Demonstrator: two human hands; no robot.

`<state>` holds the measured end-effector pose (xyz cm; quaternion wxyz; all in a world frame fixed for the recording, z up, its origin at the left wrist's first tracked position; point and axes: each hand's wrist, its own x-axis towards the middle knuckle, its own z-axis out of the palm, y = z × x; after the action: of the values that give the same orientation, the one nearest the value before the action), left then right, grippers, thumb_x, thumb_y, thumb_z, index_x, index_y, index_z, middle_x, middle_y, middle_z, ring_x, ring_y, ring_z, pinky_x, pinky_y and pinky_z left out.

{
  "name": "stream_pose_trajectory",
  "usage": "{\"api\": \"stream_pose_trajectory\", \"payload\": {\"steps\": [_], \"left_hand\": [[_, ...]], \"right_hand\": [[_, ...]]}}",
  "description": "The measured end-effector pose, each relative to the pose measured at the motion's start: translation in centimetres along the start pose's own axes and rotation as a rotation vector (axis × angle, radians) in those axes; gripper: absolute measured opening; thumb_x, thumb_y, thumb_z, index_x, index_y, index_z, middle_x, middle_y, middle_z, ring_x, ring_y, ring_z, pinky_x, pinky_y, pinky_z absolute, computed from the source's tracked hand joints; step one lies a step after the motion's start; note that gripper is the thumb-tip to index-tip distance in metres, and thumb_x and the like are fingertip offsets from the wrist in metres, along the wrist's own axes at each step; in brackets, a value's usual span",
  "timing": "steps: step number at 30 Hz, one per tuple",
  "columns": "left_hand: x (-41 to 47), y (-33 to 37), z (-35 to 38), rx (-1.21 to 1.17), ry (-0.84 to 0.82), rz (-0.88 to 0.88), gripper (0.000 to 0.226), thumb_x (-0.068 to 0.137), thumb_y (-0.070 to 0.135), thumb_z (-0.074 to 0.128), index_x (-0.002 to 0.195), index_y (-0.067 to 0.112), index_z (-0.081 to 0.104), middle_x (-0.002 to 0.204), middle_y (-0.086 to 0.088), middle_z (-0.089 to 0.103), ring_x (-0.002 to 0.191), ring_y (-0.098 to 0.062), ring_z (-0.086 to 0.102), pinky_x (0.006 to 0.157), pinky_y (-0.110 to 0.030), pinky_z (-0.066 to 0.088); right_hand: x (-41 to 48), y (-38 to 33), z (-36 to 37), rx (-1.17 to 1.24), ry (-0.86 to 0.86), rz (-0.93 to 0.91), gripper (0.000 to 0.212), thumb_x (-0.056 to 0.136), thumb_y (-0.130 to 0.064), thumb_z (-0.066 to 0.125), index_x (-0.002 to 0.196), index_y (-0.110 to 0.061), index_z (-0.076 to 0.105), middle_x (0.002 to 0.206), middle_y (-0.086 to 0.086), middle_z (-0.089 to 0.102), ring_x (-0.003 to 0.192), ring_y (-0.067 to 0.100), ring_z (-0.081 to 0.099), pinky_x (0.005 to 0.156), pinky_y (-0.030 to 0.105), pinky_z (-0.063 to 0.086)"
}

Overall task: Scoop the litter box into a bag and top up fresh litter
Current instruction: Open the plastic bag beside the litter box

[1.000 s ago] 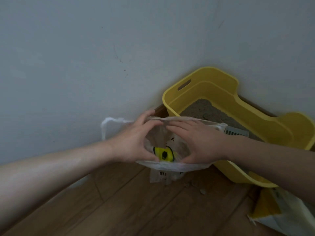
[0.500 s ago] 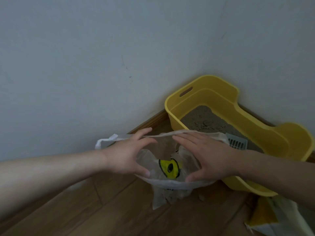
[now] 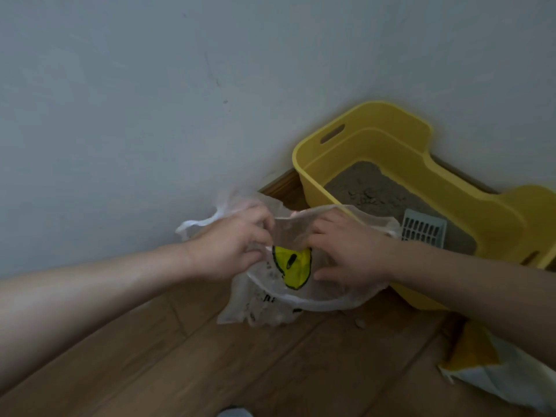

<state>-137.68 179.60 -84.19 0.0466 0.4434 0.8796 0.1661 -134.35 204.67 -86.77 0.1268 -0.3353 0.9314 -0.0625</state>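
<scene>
Two hands (image 3: 231, 245) (image 3: 346, 254), one bag (image 3: 264, 308), one box (image 3: 481, 212) (yellow).

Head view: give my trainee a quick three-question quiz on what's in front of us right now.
1. True or false: the grey scoop lies inside the yellow litter box.
2. What do the left hand and right hand both grip? A) the plastic bag B) the scoop C) the box's rim
3. Fill in: the round print on the bag is ___ in colour.
Key: 1 true; 2 A; 3 yellow.
</scene>
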Motion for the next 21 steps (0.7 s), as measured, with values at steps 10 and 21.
{"api": "stream_pose_trajectory", "payload": {"steps": [10,21], "left_hand": [[-1.7,-1.6,0.8,-0.096,-0.113,-0.401,0.009,0.084,0.027,0.075,0.076,0.026,0.072,0.14,0.011,0.052,0.132,-0.005,0.044,0.113,-0.012,-0.002],[-1.8,0.5,0.8,-0.134,-0.151,-0.363,0.045,0.088,0.065,0.04,0.111,0.037,0.067,0.115,0.017,0.067,0.107,-0.003,0.061,0.092,-0.035,0.051]], "right_hand": [[-2.4,2.1,0.0,-0.042,0.176,0.042,0.018,0.086,-0.043,0.064,0.091,-0.027,0.07,0.139,0.0,0.051,0.138,0.027,0.033,0.113,0.05,0.029],[-2.2,0.3,1.2,-0.05,0.289,-0.012,0.02,0.084,-0.037,0.05,0.081,-0.025,0.066,0.137,0.003,0.056,0.136,0.027,0.036,0.107,0.053,0.034]]}}
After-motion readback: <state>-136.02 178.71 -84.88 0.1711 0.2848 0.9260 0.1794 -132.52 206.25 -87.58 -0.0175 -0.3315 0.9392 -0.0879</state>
